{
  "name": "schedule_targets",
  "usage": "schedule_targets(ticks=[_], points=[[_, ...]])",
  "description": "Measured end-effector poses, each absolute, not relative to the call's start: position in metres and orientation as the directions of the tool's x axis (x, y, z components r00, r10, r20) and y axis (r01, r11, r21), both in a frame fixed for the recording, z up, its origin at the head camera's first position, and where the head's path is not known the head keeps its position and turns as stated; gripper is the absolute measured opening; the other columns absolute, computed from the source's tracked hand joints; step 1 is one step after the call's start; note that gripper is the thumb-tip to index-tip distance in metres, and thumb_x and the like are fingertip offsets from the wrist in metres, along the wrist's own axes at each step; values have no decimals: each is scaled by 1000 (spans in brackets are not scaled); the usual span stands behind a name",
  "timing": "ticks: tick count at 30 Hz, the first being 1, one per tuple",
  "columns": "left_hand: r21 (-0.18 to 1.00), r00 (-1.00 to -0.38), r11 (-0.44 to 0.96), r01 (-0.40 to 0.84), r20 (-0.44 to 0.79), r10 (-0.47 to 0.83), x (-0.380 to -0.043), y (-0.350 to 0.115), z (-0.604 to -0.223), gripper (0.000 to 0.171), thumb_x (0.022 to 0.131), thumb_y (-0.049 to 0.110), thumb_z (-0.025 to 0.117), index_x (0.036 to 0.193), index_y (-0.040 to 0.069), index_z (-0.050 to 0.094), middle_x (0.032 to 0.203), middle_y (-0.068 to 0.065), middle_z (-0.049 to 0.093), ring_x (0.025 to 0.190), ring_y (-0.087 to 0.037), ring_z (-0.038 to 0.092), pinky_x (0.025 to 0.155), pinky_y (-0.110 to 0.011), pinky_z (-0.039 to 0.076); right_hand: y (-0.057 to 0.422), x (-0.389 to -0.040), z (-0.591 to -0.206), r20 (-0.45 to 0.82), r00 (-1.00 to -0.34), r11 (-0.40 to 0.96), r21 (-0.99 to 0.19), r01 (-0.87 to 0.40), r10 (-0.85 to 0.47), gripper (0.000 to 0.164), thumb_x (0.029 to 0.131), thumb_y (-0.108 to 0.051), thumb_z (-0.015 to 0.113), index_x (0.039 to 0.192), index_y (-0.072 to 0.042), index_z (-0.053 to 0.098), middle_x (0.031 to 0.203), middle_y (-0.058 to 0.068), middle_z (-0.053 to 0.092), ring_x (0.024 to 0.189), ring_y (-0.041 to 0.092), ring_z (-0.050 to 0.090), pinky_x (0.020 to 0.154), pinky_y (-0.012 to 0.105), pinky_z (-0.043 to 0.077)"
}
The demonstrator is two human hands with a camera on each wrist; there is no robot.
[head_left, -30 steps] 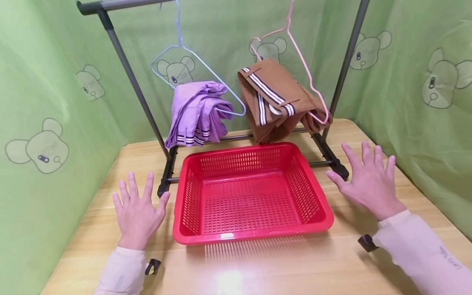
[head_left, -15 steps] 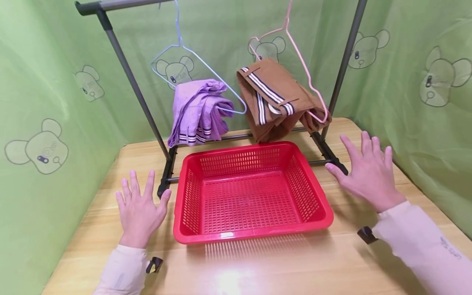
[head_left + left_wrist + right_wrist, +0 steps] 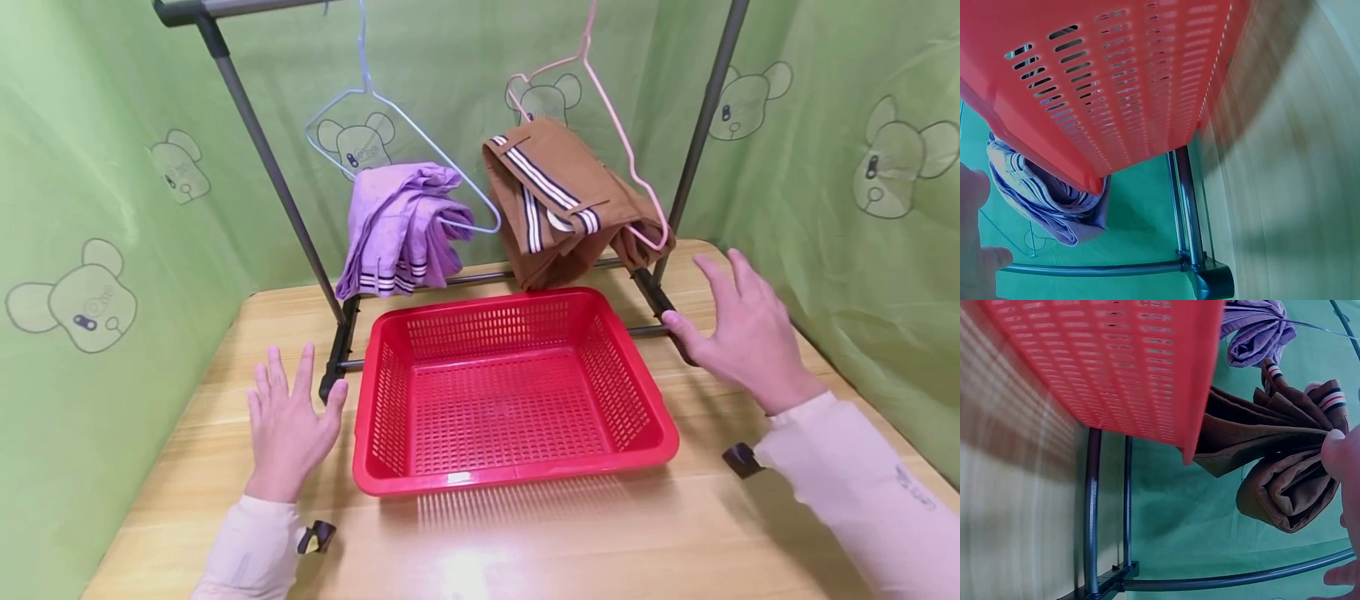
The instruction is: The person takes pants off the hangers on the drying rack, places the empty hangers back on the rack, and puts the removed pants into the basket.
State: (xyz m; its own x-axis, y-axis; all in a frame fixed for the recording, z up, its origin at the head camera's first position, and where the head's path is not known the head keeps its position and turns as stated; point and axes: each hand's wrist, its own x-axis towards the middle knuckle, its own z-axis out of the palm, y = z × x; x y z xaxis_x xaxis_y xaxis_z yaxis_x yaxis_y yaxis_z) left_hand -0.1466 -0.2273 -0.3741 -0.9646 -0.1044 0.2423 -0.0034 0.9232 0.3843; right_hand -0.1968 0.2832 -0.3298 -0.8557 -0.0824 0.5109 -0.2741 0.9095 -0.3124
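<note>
A red plastic basket with slotted walls stands on the table between my hands, nothing inside it. Left of it is my left hand, fingers extended, holding nothing and apart from the rim. To its right, my right hand hovers with thumb spread from the fingers, also holding nothing. Behind the basket, purple trousers hang folded over a blue hanger. Brown trousers with striped waistband trim hang over a pink hanger. Both garments also show in the right wrist view, the brown trousers nearer.
A dark metal rack holds the hangers; its feet rest on the wooden table beside the basket. Green curtains with mouse-head prints enclose the table at the back and sides. Small black devices sit at the wrists.
My right hand has shifted slightly up and away, its fingers drawing closer together. The left hand has turned slightly towards the basket. Basket and trousers stay in place.
</note>
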Motion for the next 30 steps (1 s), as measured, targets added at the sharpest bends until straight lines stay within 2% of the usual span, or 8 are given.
schedule_targets(ticks=[8,13,16,18,22,25,28,30], points=[[482,-977,876,14,194,-91,-147,-224,-374,76,99,60,30,156,14,10,157,-23,-13,141,-47,-10,111,-64,-3,275,-202,-316,612,-783,854,-342,-393,-115,71,86,-35,65,143,-1,40,139,30,42,124,51,39,100,65,30],[548,-985,836,5,148,-91,-148,-221,-375,76,100,58,31,156,13,6,157,-22,-12,142,-46,-7,113,-61,0,270,-204,-308,645,-760,804,-407,-434,-84,65,87,-29,65,140,1,43,128,32,50,114,49,47,90,65,36],[601,-987,799,10,133,-88,-148,-220,-378,76,101,54,33,156,11,3,158,-23,-9,143,-46,-2,112,-63,7,267,-207,-302,655,-753,769,-446,-459,-70,60,89,-25,64,138,2,44,122,30,53,108,47,51,86,60,40],[634,-989,773,10,118,-85,-148,-219,-379,76,101,53,33,156,12,1,158,-23,-7,142,-49,4,109,-66,13,264,-208,-298,657,-751,753,-465,-466,-59,57,90,-25,63,138,1,44,122,28,55,107,45,53,85,53,42],[695,-994,719,10,83,-67,-149,-217,-381,74,102,53,30,155,13,-3,159,-21,-5,138,-53,13,106,-68,17,260,-212,-290,656,-754,725,-505,-469,-30,52,93,-25,60,137,0,46,124,23,57,102,39,58,82,24,43],[734,-996,679,12,66,-54,-150,-215,-381,74,103,52,28,155,11,-3,159,-19,-1,140,-50,13,110,-65,14,257,-214,-284,631,-776,702,-553,-449,1,50,94,-26,60,137,-3,47,126,22,58,97,15,60,74,10,37],[766,-997,643,-4,43,-57,-150,-213,-382,75,102,54,29,155,11,-2,159,-20,7,141,-46,16,111,-62,14,254,-215,-278,583,-812,684,-602,-412,24,49,96,-29,57,137,-5,47,126,21,58,87,-5,52,71,10,39],[781,-998,624,-29,16,-66,-150,-212,-384,77,101,57,28,155,13,-3,158,-22,12,141,-46,18,111,-62,14,251,-215,-274,552,-833,671,-630,-392,31,48,97,-31,55,138,-6,46,126,21,58,84,-9,48,70,12,40]])
